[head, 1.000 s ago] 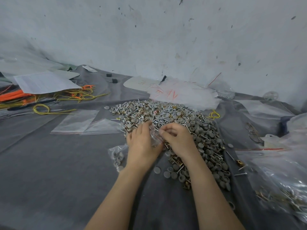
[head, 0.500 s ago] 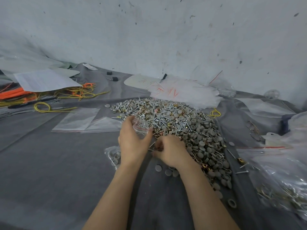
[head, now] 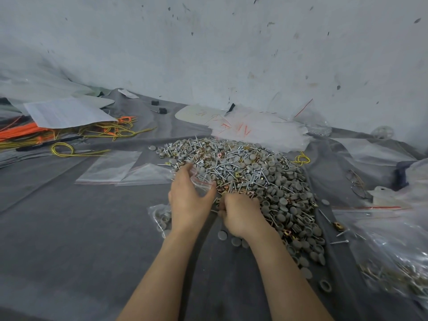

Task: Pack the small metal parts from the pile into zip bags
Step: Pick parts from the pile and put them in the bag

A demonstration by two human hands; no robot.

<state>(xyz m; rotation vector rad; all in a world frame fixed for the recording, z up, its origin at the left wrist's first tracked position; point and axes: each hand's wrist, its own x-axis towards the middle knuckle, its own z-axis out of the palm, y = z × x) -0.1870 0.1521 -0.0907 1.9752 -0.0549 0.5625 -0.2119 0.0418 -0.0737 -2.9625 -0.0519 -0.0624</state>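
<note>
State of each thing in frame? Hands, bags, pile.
left hand: grips zip bag.
zip bag: crumpled in hand; seal unclear.
right hand: fingers curled at pile edge; contents hidden.
pile: loose, unpacked.
flat bags: empty, lying flat.
bag by left wrist: part-filled with grey caps.

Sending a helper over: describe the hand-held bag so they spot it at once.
Find the pile of metal parts in the middle of the grey cloth. At its near-left edge the left hand grips a small clear zip bag. Unlike the two flat bags further left, it is crumpled and held.
</note>
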